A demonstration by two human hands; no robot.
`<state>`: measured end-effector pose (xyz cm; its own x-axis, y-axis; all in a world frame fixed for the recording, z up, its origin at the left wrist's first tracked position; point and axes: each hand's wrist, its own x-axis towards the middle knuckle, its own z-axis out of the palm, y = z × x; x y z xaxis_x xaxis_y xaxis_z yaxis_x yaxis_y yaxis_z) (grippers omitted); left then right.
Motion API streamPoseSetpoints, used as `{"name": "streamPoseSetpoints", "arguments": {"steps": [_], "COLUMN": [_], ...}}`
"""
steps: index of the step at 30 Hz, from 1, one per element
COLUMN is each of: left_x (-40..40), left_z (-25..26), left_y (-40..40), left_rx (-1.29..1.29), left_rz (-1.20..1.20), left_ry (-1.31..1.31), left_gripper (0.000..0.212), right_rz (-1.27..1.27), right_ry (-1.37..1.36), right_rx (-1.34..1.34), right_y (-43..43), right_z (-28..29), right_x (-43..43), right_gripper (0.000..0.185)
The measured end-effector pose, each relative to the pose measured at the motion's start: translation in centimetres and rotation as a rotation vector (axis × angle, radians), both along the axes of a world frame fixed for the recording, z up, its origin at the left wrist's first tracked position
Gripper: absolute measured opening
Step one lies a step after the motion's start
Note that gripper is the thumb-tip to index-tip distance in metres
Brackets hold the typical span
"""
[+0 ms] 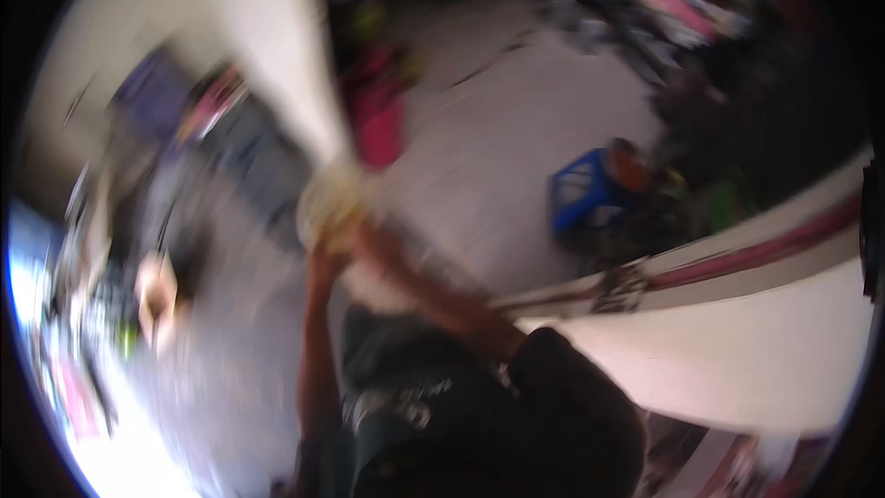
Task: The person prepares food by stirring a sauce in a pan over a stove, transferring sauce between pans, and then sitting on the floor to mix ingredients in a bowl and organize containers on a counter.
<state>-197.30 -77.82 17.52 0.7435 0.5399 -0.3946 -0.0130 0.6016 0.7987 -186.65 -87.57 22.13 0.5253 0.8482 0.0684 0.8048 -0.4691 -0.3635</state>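
Note:
Both of my hands meet in front of my body, near the picture's centre left. My left hand (330,256) and my right hand (370,238) are at the near side of a pale, yellowish rounded thing (330,204), which they appear to hold together. Motion blur hides what it is, and the fingers cannot be made out. My forearms reach out from dark short sleeves.
A pale wall edge (283,34) stands just beyond my hands, beside a red container (379,111). On the floor (484,124) at right is a blue plastic stool (584,190). An open cardboard box (157,297) lies at left, and a purple container (153,93) is farther back.

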Motion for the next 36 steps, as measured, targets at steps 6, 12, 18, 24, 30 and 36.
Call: {"name": "streamPoseSetpoints", "arguments": {"steps": [6, 12, 18, 24, 30, 36], "left_x": [16.5, 34.5, 54.4, 73.2, 88.4, 104.9], "left_z": [-5.6, -1.4, -0.3, -1.0, 5.5, 3.1], "left_y": [12.0, 6.3, 3.1, -4.2, -9.3, -11.1], "left_rx": [1.029, 0.313, 0.222, 0.369, 0.236, 0.209], "left_rz": [-0.443, -0.669, -1.006, -1.198, -1.147, -1.16], "left_ry": [0.262, 0.194, 0.168, -0.076, 0.122, 0.019], "left_gripper": [0.066, 0.057, 0.05, 0.054, 0.059, 0.058], "right_rz": [-0.408, -0.627, -1.166, -1.18, -1.223, -1.16], "right_ry": [0.14, 0.194, 0.039, 0.045, -0.051, -0.036], "right_rx": [0.096, -0.129, 0.116, 0.01, 0.168, -0.019], "right_y": [7.4, 2.7, -2.4, -9.8, -14.9, -17.0], "right_z": [4.5, 1.9, 0.6, -4.6, 4.1, 6.2], "right_x": [11.7, 25.7, 41.4, 57.8, 74.6, 88.7], "right_gripper": [0.046, 0.036, 0.037, 0.019, 0.032, 0.036]}}
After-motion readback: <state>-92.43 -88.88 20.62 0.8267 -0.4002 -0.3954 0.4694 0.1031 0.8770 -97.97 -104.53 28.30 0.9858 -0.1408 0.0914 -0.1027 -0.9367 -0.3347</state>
